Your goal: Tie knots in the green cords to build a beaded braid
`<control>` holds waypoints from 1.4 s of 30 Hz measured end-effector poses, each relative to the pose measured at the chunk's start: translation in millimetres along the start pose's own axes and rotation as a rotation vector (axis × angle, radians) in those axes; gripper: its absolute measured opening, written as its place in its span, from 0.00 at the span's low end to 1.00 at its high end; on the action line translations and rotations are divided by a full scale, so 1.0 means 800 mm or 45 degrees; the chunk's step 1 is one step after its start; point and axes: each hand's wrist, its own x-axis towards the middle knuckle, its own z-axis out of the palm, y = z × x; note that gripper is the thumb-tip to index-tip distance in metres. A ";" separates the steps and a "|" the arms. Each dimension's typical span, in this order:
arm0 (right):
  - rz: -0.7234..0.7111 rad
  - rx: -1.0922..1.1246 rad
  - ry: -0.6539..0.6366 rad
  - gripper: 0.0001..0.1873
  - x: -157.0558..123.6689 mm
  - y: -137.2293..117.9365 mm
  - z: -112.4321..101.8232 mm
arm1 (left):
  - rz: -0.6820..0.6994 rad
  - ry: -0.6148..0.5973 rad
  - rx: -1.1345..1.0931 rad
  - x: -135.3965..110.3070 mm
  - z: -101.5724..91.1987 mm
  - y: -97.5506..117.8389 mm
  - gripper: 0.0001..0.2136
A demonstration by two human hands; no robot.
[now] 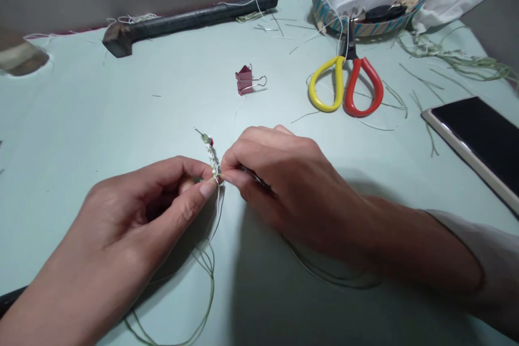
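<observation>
A short knotted cord braid, white and green with a small red bead near its top, stands up from my left hand. Thumb and forefinger of that hand pinch its lower end. A pin-like metal tip pokes out above the green loop at the top. Close against the braid's right side, my right hand is closed, its thumb and forefinger pinching a thin cord strand. Part of a thin dark shiny tool shows inside its fingers; its kind is hidden. Loose green cords hang below onto the table.
Ahead lies a maroon binder clip. Yellow-and-red-handled scissors lean toward a woven basket at the back. A hammer lies along the far edge. Right are a phone and green cord scraps.
</observation>
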 end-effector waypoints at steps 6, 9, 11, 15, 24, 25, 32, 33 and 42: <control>0.001 -0.023 -0.058 0.10 0.000 -0.002 -0.001 | -0.110 0.029 -0.109 0.005 0.003 -0.007 0.10; 0.000 -0.018 -0.078 0.10 0.000 -0.003 -0.002 | -0.102 0.086 -0.097 0.003 -0.001 -0.013 0.11; -0.011 -0.012 -0.070 0.10 0.001 -0.003 -0.002 | -0.113 0.084 -0.093 0.000 -0.003 -0.015 0.11; -0.012 -0.033 -0.063 0.11 0.002 -0.002 -0.002 | -0.133 0.129 -0.089 -0.003 -0.004 -0.018 0.12; -0.045 -0.007 -0.048 0.13 -0.003 0.001 0.000 | -0.062 0.205 0.048 -0.004 -0.002 -0.024 0.12; -0.054 -0.007 -0.041 0.14 -0.004 0.001 0.000 | -0.051 0.199 0.053 -0.004 -0.002 -0.023 0.12; -0.099 -0.039 -0.009 0.12 -0.004 0.000 -0.003 | -0.081 0.066 0.173 0.001 0.000 -0.005 0.14; -0.099 -0.050 -0.014 0.13 -0.003 0.000 -0.003 | -0.089 0.054 0.190 0.002 0.000 -0.003 0.15; -0.089 -0.090 -0.014 0.14 -0.003 0.000 0.000 | -0.135 0.019 0.085 -0.002 -0.005 -0.009 0.10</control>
